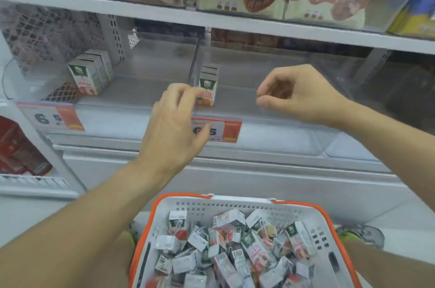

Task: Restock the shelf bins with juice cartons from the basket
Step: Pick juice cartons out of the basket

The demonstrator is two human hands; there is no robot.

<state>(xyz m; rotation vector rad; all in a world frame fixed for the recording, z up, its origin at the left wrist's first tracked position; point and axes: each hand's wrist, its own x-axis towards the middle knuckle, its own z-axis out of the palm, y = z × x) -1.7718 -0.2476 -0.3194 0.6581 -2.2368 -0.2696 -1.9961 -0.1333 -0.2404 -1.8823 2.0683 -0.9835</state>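
Head view is given over a clear shelf bin point(270, 108) in which one row of juice cartons point(207, 85) stands upright at the bin's left end, its row running back from the front wall. The left hand point(174, 127) is seen just in front of and slightly left of the front carton, its fingers point(188, 92) loosely curled and overlapping the carton's lower left edge; whether the carton is touched or only covered in the picture cannot be told, and nothing is seen held. The right hand point(296, 92) is raised to the right of that row, apart from it, with thumb and forefinger drawn close together and nothing visible between them.

A second group of cartons point(90, 74) stands in the neighbouring bin to the left. The remaining stock lies jumbled in the orange-rimmed basket point(329, 221) below and towards the person, between the forearms, with cartons point(235, 247) pointing every way. Both hands are judged about equally far from it, so a reach down and back would be needed by either.
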